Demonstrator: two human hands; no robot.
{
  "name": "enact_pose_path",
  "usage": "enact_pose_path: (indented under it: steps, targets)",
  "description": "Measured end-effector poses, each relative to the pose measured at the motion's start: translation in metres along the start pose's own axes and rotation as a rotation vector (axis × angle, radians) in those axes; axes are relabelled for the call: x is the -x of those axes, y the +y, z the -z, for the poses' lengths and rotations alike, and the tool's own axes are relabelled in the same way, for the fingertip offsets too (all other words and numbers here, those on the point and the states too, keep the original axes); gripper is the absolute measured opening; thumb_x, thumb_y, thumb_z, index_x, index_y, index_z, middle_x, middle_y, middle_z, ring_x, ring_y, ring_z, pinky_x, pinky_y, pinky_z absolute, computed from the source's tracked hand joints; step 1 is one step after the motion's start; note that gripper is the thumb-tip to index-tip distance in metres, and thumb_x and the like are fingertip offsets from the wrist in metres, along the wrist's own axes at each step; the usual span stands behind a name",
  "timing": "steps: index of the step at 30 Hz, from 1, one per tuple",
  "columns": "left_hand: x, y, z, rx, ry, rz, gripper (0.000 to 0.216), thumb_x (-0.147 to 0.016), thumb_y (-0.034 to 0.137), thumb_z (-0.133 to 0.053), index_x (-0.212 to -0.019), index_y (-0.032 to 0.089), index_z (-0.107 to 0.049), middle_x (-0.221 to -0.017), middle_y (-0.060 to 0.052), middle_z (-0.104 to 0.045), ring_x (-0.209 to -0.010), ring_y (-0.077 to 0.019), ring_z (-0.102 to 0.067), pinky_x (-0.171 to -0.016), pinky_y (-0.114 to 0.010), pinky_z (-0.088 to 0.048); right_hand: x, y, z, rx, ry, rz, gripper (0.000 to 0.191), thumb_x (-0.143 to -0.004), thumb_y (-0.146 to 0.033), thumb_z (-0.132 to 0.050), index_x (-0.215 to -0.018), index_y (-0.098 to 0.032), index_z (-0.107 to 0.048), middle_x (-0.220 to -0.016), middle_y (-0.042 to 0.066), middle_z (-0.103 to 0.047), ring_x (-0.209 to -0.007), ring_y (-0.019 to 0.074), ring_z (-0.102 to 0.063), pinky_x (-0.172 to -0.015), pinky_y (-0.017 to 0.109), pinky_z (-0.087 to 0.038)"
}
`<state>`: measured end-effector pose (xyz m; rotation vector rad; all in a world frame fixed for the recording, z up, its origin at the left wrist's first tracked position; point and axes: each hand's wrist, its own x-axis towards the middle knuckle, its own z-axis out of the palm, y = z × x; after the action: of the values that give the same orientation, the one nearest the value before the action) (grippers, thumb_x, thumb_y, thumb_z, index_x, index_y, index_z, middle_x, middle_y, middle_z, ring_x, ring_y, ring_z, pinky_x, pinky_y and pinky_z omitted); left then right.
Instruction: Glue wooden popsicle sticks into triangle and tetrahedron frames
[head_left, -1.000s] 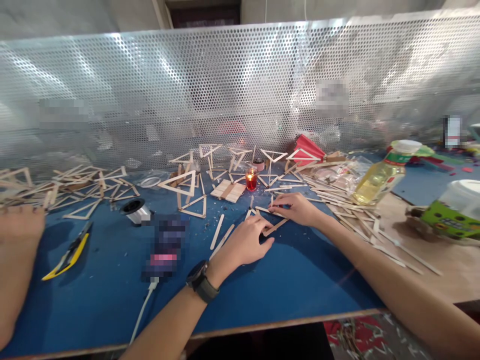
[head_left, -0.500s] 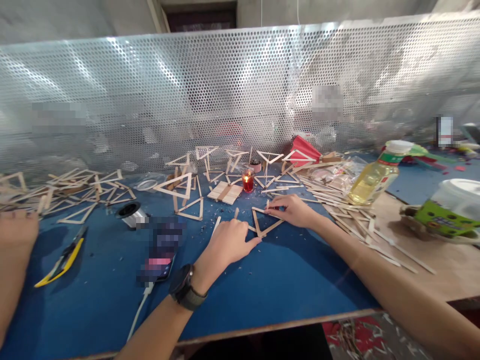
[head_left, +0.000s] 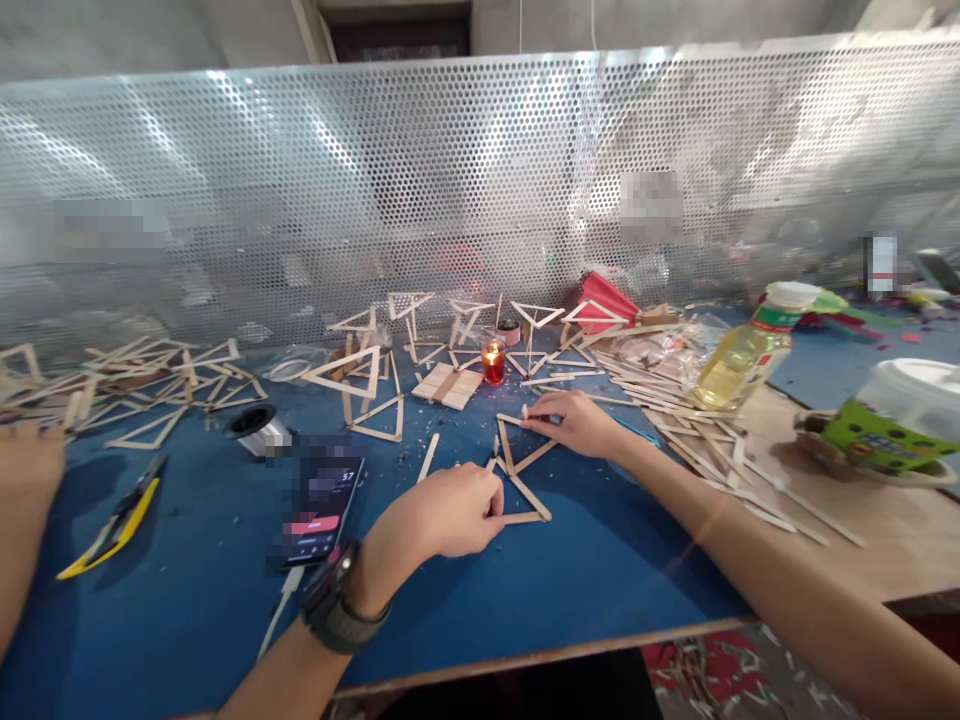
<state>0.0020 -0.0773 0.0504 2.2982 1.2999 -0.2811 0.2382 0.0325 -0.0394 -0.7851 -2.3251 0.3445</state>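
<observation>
My left hand (head_left: pixel 450 508), with a dark watch on its wrist, is closed on a wooden stick triangle (head_left: pixel 528 494) lying low over the blue table. Part of that triangle is hidden behind my fingers. Just beyond it, my right hand (head_left: pixel 576 422) pinches the upper corner of a second wooden stick triangle (head_left: pixel 508 447). The two frames come close together near the middle; I cannot tell whether they touch. A loose wooden stick (head_left: pixel 428 457) lies beyond my left hand. Behind my hands a candle (head_left: pixel 493 362) burns in a small red cup.
Another person's hand (head_left: pixel 28 470) rests at the far left by a yellow-handled cutter (head_left: pixel 120 535). A phone (head_left: pixel 330 510) on a cable and a spool (head_left: pixel 260 432) lie left. Stick frames (head_left: pixel 366 372) line the back; an oil bottle (head_left: pixel 739 350) and tub (head_left: pixel 892 420) stand right.
My left hand has moved slightly toward me, and the triangle at its fingers now shows nearer the table's front. My right hand keeps its pinch, shifted slightly left in view.
</observation>
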Motion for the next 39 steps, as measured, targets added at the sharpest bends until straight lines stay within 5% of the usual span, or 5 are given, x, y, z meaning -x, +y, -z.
enact_pose_path:
  steps: [21,26,31,36,39]
  targets:
    - [0.005,0.048,-0.015,-0.292,0.099,0.112,0.023,-0.092,0.012,-0.050,-0.098,0.012,-0.072,-0.096,-0.020,-0.074,-0.093,-0.0355,-0.073,-0.076,-0.042,-0.054,-0.007,-0.005,-0.004,0.030,-0.045,-0.010,0.025,-0.099,-0.038,-0.061,-0.101,-0.022,-0.080,-0.099,0.008,-0.077,-0.085,0.0199,-0.071,-0.078,0.030,-0.052]
    - [-0.007,0.034,-0.019,-0.189,0.214,0.017,0.022,-0.097,0.027,-0.054,-0.100,0.015,-0.071,-0.105,-0.016,-0.075,-0.098,-0.0322,-0.072,-0.077,-0.038,-0.053,-0.007,-0.006,-0.003,0.012,-0.027,-0.022,0.023,-0.098,-0.038,-0.062,-0.099,-0.023,-0.080,-0.097,0.007,-0.078,-0.082,0.0199,-0.071,-0.077,0.031,-0.052]
    - [0.004,-0.003,0.027,-0.001,0.105,0.104,0.025,-0.089,0.022,-0.051,-0.074,0.022,-0.072,-0.071,-0.004,-0.073,-0.061,-0.0196,-0.066,-0.055,-0.030,-0.044,-0.007,-0.006,-0.003,0.000,-0.028,-0.024,0.025,-0.098,-0.041,-0.062,-0.097,-0.023,-0.079,-0.094,0.007,-0.077,-0.079,0.0192,-0.069,-0.072,0.030,-0.051]
    - [-0.045,-0.046,0.041,-0.016,0.431,0.043,0.035,-0.090,0.015,-0.047,-0.114,0.018,-0.072,-0.116,-0.010,-0.075,-0.101,-0.0231,-0.069,-0.086,-0.033,-0.052,-0.005,-0.004,-0.005,0.027,-0.011,-0.032,0.027,-0.099,-0.042,-0.061,-0.095,-0.023,-0.080,-0.092,0.007,-0.077,-0.077,0.0191,-0.069,-0.071,0.029,-0.051]
    - [-0.085,-0.057,0.021,0.001,0.422,-0.112,0.037,-0.095,0.021,-0.049,-0.129,0.019,-0.064,-0.131,-0.011,-0.067,-0.119,-0.0241,-0.063,-0.098,-0.036,-0.050,-0.003,-0.003,-0.004,0.022,-0.024,-0.017,0.028,-0.099,-0.042,-0.060,-0.098,-0.022,-0.080,-0.094,0.008,-0.076,-0.080,0.0197,-0.069,-0.074,0.030,-0.051]
